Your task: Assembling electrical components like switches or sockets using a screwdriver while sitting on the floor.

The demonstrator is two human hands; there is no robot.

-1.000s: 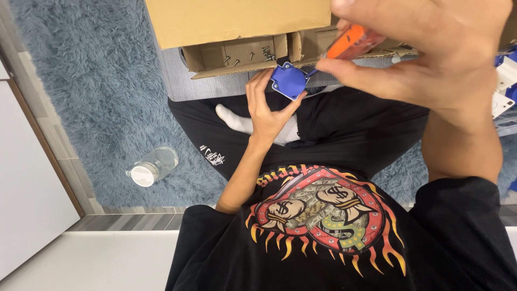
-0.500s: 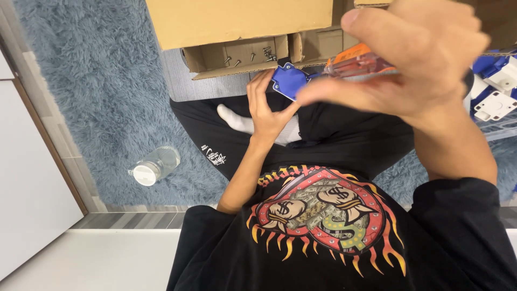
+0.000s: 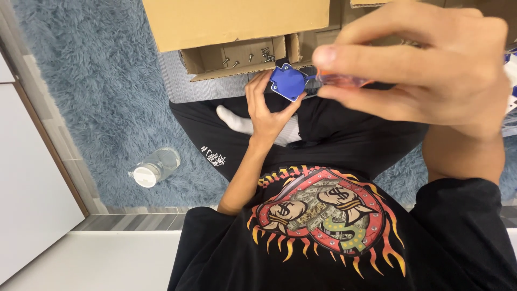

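Observation:
My left hand (image 3: 263, 108) is raised over my lap and holds a small blue plastic part (image 3: 288, 82) between thumb and fingertips. My right hand (image 3: 431, 64), large and close to the camera, pinches an orange-handled screwdriver (image 3: 342, 81). Its thin shaft points left and reaches the right edge of the blue part. Most of the handle is hidden by my fingers. I sit cross-legged in black clothes with a white sock (image 3: 234, 119) showing.
An open cardboard flap tray (image 3: 202, 59) holding several loose screws (image 3: 250, 55) lies just beyond my left hand, under a larger cardboard box (image 3: 231, 21). A clear plastic bottle (image 3: 153, 167) lies on the blue shaggy rug (image 3: 91, 81). White and blue parts (image 3: 510, 59) show at the right edge.
My right hand has come lower and leftward, bringing the screwdriver tip to the blue part. The left hand has kept the part almost still.

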